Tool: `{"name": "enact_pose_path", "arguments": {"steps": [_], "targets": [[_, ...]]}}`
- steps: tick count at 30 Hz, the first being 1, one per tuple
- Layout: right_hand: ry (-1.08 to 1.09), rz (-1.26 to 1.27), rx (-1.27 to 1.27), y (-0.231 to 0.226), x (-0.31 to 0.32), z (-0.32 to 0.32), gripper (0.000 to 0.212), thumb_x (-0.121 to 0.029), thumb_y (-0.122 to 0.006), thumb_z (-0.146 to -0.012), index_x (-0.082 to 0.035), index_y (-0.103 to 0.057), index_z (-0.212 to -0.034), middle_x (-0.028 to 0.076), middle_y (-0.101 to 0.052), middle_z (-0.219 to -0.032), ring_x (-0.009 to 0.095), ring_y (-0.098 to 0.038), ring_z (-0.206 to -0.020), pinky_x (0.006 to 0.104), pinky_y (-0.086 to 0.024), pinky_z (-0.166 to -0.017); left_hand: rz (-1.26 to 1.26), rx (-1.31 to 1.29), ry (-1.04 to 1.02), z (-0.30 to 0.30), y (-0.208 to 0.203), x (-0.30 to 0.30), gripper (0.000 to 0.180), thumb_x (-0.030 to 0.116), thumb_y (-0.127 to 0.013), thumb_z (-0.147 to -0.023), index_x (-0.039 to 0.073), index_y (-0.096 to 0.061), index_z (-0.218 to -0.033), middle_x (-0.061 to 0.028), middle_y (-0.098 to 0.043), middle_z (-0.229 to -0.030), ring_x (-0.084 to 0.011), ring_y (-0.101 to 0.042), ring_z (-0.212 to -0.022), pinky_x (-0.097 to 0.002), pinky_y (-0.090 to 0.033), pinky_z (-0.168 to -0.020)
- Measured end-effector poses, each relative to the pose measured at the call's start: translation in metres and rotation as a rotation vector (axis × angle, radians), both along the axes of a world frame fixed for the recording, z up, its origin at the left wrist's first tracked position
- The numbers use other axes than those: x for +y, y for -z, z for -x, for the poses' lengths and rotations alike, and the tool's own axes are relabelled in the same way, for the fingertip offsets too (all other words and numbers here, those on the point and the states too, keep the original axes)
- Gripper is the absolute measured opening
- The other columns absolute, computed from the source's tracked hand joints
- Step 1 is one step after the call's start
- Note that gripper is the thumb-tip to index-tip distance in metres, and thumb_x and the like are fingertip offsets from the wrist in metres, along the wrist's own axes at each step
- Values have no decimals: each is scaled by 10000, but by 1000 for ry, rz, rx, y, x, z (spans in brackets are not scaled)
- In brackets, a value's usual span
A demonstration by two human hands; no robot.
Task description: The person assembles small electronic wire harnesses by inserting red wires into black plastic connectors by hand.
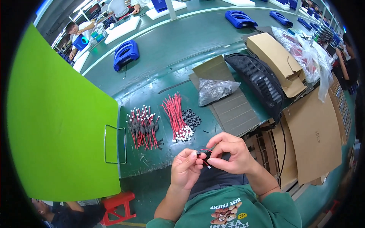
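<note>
In the head view, I see the left hand (pixel 186 169) pinching a short red wire (pixel 205 149) between thumb and fingertips, at its 2 o'clock. A white connector (pixel 208 167) dangles just below the fingers. The right hand (pixel 232 154) meets the wire at its own 9 o'clock, fingers curled narrow; I can't tell how firmly it grips. From both hands, black rings (pixel 191 117) lie at 11 o'clock on the green table (pixel 152 167), loose red wires (pixel 173 110) beside them, and dark-wrapped wire bundles (pixel 142 128) at 10.
</note>
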State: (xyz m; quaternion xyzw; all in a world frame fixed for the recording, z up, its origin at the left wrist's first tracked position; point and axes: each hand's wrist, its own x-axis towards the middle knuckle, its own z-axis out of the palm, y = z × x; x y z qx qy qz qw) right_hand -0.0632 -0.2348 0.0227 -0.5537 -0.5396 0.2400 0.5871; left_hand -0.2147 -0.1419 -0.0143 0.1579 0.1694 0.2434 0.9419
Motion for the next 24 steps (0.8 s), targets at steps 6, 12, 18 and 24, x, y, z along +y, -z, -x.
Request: {"name": "enact_pose_path", "arguments": {"steps": [6,12,18,24], "targets": [[10,43,-21,-4,1,7,108,-16,-683,-625,-45,-579,-632,94,-588,-831,130,-574,-652,230,-450,-565,-55,19,-3,6,-2,-1,69,43,-509,-864,-1,-559,-885,-186,-629,-889,-158,-644,-683,-251,-550,-628],[-5,-29,-114,-2,6,6,132,-12,-670,-664,-20,-544,-624,96,-577,-847,104,-589,-578,213,-473,-478,-101,26,-5,6,2,-1,65,59,-522,-863,6,-555,-880,-174,-631,-876,-151,-643,-697,-253,-551,-623],[134,-49,-159,1,6,14,134,-6,-696,-618,-45,-568,-629,101,-603,-794,146,-589,-604,233,-473,-538,-128,45,-35,4,1,-1,59,59,-529,-861,10,-555,-882,-162,-633,-877,-149,-641,-700,-254,-547,-634],[237,-154,-323,6,8,19,123,-34,-715,-640,-46,-595,-665,79,-599,-795,150,-592,-569,243,-471,-470,-269,103,-144,2,0,-7,51,41,-556,-844,10,-552,-883,-156,-633,-878,-140,-626,-686,-242,-532,-621]]}}
